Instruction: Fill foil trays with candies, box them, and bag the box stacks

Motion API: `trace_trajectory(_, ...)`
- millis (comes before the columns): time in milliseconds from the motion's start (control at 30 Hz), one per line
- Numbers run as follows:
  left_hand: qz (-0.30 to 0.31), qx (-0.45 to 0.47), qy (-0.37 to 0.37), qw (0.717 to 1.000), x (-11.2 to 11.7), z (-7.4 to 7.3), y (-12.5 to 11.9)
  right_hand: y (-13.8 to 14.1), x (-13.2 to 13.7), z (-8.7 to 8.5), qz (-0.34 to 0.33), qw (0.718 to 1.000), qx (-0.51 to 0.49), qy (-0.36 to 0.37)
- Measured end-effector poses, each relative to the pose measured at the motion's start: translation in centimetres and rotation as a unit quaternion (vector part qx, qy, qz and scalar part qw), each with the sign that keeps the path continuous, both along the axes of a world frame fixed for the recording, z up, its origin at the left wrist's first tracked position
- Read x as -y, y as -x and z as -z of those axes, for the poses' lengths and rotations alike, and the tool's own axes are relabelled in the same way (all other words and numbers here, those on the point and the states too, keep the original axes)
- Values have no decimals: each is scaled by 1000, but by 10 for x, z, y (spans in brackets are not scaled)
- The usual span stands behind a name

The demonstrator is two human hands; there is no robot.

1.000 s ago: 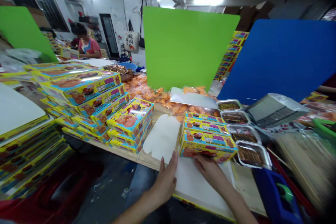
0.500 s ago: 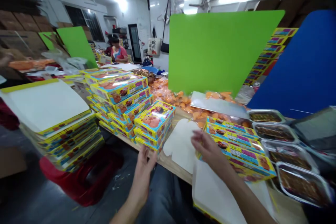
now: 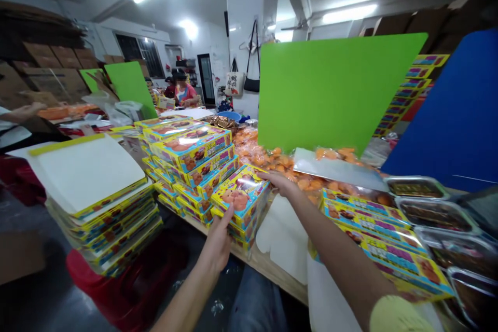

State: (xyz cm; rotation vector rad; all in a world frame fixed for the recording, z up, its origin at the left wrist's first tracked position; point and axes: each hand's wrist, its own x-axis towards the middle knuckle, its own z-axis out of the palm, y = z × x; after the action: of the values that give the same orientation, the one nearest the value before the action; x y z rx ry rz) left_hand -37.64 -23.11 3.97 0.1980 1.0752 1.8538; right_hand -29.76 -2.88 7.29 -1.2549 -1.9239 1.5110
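— Since the left hand and the right hand are both at the nearest stack, what are the fingers doing?

— The left fingers spread against the near side of the top yellow box, and the right fingers reach over its far edge. They stand wide apart with the box between them, but I cannot tell how firmly they press.

— Where is that box?

— It sits at the top of a short stack of matching printed boxes, near the edge of the tabletop.

— How much looks done?

— Quite a lot. Taller stacks of closed boxes stand just behind, and a stack topped with white card sits to the left, above a red stool.

— And what remains out?

— Loose die-cut white card lies just right of the hands, beside a row of yellow boxes. Beyond are foil trays of brown food and orange pieces in clear plastic.

— Anything in the way?

— The right forearm crosses above the card, while a green board and a blue board stand upright across the tabletop.
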Motion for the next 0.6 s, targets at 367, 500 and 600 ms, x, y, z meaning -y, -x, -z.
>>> trace_trajectory(367,101,-84,-18,991,72,-9,-72,-183,168,-58,128,968,-45,-210)
trace_trajectory(500,243,-207,-71,945,66,22,-104,-271,225,-1,298,936,-127,-137)
trace_trajectory(600,313,-330,-191,870,39,54,-124,-310,237,52,332,921,-163,-119)
